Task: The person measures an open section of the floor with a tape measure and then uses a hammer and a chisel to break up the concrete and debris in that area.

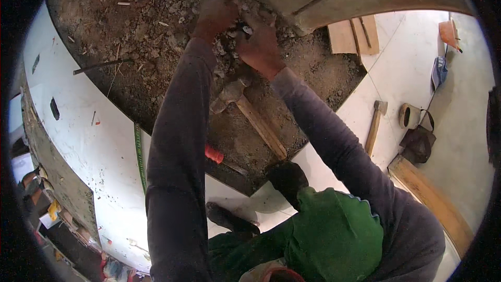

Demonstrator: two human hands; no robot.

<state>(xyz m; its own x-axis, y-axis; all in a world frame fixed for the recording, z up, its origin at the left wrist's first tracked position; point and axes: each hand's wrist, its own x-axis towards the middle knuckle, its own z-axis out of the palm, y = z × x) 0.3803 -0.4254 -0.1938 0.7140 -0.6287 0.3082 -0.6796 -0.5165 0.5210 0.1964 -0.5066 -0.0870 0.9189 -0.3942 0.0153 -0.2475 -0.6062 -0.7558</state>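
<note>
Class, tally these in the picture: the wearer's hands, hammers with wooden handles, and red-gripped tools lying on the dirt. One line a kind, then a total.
Hands: 2 (left hand, right hand)
Wooden-handled hammers: 2 (one hammer on the dirt, another hammer on the white floor)
Red-gripped tool: 1
Total: 5

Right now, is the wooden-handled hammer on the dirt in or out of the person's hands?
Out: the hammer lies on the dirt, while the left hand and right hand are at the rubble beyond it.
</note>
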